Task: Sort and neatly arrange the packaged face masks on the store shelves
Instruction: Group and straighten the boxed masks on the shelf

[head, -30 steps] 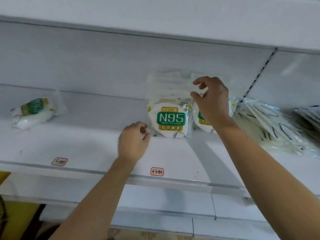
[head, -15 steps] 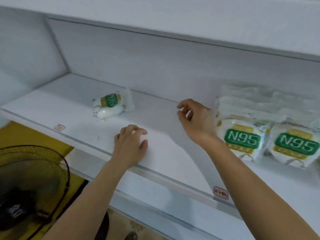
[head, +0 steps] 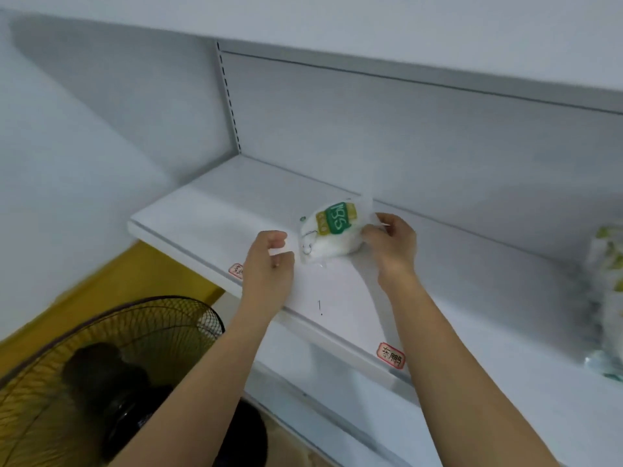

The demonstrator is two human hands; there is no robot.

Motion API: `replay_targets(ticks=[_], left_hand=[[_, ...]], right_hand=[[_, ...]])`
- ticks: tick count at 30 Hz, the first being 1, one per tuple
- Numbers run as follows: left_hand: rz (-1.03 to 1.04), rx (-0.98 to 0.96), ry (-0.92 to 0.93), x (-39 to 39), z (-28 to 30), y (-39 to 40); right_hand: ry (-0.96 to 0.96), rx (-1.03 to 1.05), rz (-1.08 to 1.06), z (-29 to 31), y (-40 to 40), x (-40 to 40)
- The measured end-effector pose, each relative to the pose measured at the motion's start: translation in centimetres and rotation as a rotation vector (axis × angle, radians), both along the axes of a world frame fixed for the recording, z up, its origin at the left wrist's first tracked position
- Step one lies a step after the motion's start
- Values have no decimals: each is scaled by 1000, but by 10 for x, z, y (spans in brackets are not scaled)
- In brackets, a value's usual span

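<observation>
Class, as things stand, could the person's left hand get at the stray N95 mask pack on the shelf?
Probably yes: the left hand already pinches the N95 mask pack at its clear edge, with nothing between them.

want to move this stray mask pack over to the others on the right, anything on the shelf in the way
Nothing visible. Both hands, left hand and right hand, grip the mask pack; the shelf between it and the blurred packs at the right edge looks bare.
</observation>
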State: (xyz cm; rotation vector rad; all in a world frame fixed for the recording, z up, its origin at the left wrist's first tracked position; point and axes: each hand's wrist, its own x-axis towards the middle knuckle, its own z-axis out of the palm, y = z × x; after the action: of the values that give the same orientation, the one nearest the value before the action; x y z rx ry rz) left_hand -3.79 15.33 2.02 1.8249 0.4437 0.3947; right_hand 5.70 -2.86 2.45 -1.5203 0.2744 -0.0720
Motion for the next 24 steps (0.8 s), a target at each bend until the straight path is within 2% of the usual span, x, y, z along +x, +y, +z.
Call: replay_targets(ticks=[2, 3, 6, 8, 13, 15, 19, 24], left_hand=[[14, -107, 3, 2, 1, 1], [2, -209, 7, 4, 3, 0], [-141, -583, 52, 7, 19, -13], [-243, -675, 85, 5, 27, -29], [-556, -957, 201, 3, 35, -89], [-621, -1015, 226, 4, 37, -115], [-753, -1035, 203, 3, 38, -161], [-761, -947, 169, -20, 42, -212]], right_hand=[[11, 427, 6, 11, -10, -19], [3, 550, 7, 16, -18, -28], [-75, 684, 14, 32, -46, -60], [-117, 732, 15, 47, -64, -84], [-199, 695, -34, 74, -111, -137], [-214, 636, -146, 73, -135, -153], [-235, 381, -457, 75, -187, -192], [-293, 178, -613, 77, -235, -233]])
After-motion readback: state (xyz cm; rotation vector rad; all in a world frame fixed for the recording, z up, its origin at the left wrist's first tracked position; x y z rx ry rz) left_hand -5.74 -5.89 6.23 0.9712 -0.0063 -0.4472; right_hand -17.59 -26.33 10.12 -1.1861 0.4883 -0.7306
